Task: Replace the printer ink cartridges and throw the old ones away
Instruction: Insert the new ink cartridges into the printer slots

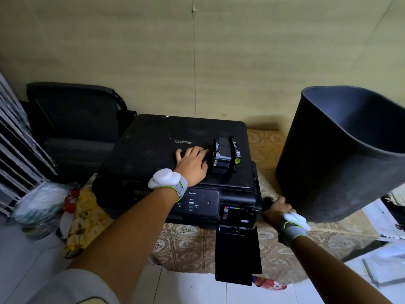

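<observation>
A black Brother printer (153, 150) stands on a cloth-covered table. On the right of its lid stand ink cartridges: a wide black one (221, 159) and a slim one with a yellow label (235, 151). My left hand (191, 164) lies flat on the lid just left of them, fingers spread, holding nothing. The cartridge bay (238, 213) at the printer's front right is uncovered, its door (237, 253) hanging down. My right hand (278, 210) is just right of the bay, fingers curled around a small black cartridge (267, 203). A tall black bin (341, 172) looms at the right.
The patterned tablecloth (190, 244) covers the table in front of the printer. A black chair (74, 119) stands behind on the left, with a plastic bag (41, 200) and a slatted rack (15, 154) at the far left. A plain wall closes off the back.
</observation>
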A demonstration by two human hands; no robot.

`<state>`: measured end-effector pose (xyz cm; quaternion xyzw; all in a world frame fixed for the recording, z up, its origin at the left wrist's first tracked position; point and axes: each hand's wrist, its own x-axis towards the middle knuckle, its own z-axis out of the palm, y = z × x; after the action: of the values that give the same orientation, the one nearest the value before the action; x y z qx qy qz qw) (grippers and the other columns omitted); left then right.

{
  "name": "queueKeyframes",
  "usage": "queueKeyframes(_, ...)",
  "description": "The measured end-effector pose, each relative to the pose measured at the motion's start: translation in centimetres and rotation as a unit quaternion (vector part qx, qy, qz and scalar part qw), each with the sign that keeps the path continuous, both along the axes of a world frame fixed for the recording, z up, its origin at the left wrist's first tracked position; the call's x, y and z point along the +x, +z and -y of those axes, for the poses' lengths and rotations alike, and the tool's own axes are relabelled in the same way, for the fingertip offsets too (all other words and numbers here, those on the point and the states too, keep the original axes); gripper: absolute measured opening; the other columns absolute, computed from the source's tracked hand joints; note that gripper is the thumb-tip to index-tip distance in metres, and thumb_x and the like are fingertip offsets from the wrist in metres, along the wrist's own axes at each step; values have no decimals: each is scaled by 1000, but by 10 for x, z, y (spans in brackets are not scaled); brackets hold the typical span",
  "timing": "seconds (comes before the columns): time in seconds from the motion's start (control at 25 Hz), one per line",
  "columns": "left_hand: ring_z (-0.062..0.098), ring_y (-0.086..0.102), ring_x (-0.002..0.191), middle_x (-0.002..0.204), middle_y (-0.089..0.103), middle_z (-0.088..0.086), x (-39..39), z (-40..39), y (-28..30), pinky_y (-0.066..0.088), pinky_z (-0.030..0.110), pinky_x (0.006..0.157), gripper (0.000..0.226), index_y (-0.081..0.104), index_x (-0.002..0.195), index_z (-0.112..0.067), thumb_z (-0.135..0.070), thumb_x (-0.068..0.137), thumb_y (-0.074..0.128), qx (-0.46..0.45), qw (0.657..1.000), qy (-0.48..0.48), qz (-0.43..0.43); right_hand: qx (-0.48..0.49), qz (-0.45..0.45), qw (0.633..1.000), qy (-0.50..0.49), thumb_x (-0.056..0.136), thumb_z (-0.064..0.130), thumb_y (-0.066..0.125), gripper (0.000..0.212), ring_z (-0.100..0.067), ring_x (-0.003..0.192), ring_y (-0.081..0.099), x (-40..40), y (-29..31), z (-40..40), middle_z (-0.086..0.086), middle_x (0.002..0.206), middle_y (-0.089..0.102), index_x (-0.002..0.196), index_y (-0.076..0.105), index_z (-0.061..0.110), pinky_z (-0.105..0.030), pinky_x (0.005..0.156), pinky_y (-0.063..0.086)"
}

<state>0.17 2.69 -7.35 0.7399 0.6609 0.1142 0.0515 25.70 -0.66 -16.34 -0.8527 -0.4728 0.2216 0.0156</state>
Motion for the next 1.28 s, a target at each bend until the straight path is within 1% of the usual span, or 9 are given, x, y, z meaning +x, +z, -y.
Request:
queueKeyframes(0.24,11,23,144,155,27,-4,-2,5,1,7,47,116,48,32,146,-21,-26,98,34,-29,1000,-2,4,4,-105,994,-34,69,64,52,77,-38,107,57,14,9,14,-22,121,57,117,36,6,-41,92,46)
queueKeyframes(0.36,11,22,145,157,24,-3,-2,11,0,8,46,115,49,30,147,-20,-27,98,33,-30,1000,-5,2,14,-107,993,-40,67,69,49,84,-38,108,56,17,16,28,-21,122,57,122,36,7,-43,95,45)
queueKeyframes(0.44,12,21,145,157,23,-2,-3,14,1,10,44,115,49,29,147,-19,-27,99,33,-41,999,-8,7,53,-98,993,-44,72,63,54,77,-37,111,55,14,20,39,-22,123,57,123,41,6,-37,93,43)
queueKeyframes(0.56,12,20,146,158,21,-2,-5,19,2,9,45,115,50,28,148,-19,-28,99,32,-58,998,-12,11,116,-192,973,-62,75,38,69,62,-36,98,62,6,22,52,-25,106,64,115,48,-3,-43,88,50)
queueKeyframes(0.64,12,18,146,158,20,-2,-5,24,2,9,46,115,50,26,148,-19,-28,99,30,-59,998,-12,5,110,-238,963,-68,72,23,72,56,-32,81,64,2,25,63,-22,91,66,113,47,-5,-40,74,53)
queueKeyframes(0.8,12,13,148,160,16,-2,-3,33,4,9,48,117,51,22,150,-19,-28,101,26,-72,997,-9,-9,81,-317,940,-93,72,12,71,59,-25,65,54,-1,31,83,-19,84,63,121,41,3,-28,53,40)
queueKeyframes(1.0,14,11,149,161,12,-1,2,42,8,9,49,118,51,18,152,-17,-26,101,23,-76,997,-9,-30,94,-402,904,-115,79,-1,61,42,-18,52,45,-11,43,104,-10,63,54,117,44,5,-25,47,32)
queueKeyframes(1.16,15,8,150,162,8,0,0,44,12,7,47,120,52,15,152,-17,-27,102,22,-97,994,-17,-37,83,-449,884,-101,81,-3,57,36,-19,50,39,-22,52,115,-8,62,50,113,45,7,-26,49,29)
queueKeyframes(1.28,15,6,150,162,6,0,-1,44,13,6,46,120,52,14,153,-18,-27,102,22,-106,993,-22,-40,81,-454,882,-93,80,-2,57,28,-21,56,43,-29,53,118,-11,71,52,105,48,7,-28,53,31)
